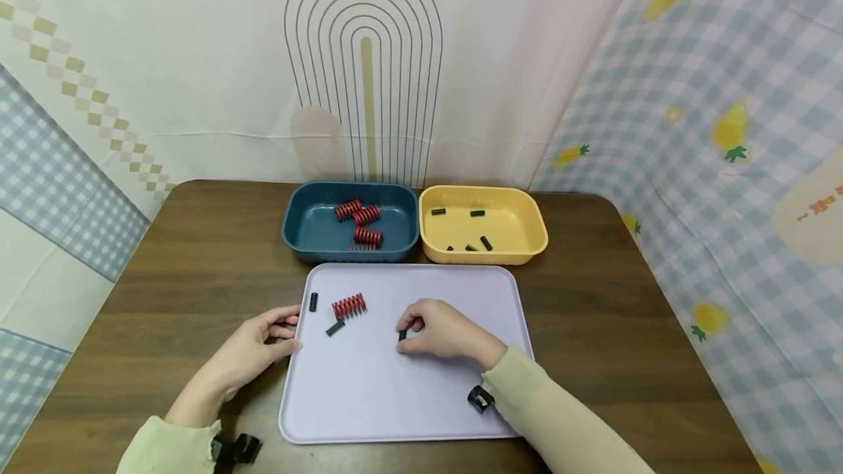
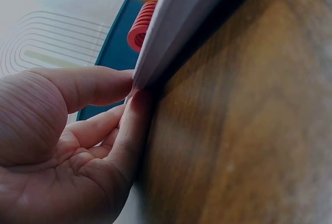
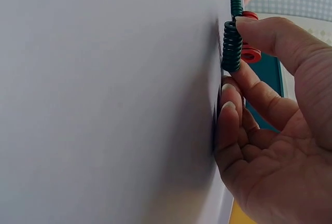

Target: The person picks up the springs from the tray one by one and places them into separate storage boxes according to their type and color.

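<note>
My right hand (image 1: 443,329) pinches a small dark green spring (image 1: 402,336) between thumb and index finger, low over the lavender tray (image 1: 395,401). The right wrist view shows that spring (image 3: 232,46) upright at the fingertips, with the other fingers curled below. On the tray's left side lie a red spring (image 1: 349,306), a green spring (image 1: 335,328) right beside it and another green spring (image 1: 313,302) near the edge. My left hand (image 1: 246,350) grips the tray's left rim; in the left wrist view its thumb and a finger meet at the rim (image 2: 150,60).
Behind the tray stand a blue bin (image 1: 299,246) with several red springs (image 1: 367,237) and a yellow bin (image 1: 527,240) with several green springs (image 1: 477,213). Everything rests on a brown wooden table (image 1: 217,262). Printed cloths (image 1: 494,57) hang behind and at the sides.
</note>
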### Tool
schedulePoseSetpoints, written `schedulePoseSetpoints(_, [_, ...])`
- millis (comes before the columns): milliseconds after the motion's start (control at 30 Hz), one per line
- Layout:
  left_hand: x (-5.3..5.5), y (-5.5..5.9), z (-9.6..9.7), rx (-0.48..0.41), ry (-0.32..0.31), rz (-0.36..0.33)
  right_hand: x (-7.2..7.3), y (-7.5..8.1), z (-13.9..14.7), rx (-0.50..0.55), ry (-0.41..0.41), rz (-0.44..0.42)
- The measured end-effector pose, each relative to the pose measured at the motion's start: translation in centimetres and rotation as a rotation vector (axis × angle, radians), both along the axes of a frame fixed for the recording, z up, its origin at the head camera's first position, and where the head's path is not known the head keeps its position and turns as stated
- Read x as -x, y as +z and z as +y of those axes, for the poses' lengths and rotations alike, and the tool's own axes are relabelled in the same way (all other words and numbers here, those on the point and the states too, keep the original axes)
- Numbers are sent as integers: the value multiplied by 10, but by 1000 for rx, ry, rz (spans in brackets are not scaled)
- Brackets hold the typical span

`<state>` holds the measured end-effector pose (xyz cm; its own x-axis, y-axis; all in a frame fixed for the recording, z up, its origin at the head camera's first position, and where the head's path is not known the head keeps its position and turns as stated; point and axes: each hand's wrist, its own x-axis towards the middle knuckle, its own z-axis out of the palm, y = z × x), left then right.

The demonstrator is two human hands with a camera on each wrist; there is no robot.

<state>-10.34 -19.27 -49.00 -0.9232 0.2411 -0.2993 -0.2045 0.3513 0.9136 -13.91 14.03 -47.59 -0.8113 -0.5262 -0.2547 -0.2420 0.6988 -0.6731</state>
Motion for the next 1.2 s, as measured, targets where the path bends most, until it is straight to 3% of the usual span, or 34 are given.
schedulePoseSetpoints(233, [0,0,0,-11,3,1,-2,-1,3,41,13,19])
schedulePoseSetpoints(567, [1,-2,-1,11,7,-5,6,6,13,112,-71,26])
schedulePoseSetpoints(1200, [1,-4,-1,-23,4,13,31,32,43,231,-347,210])
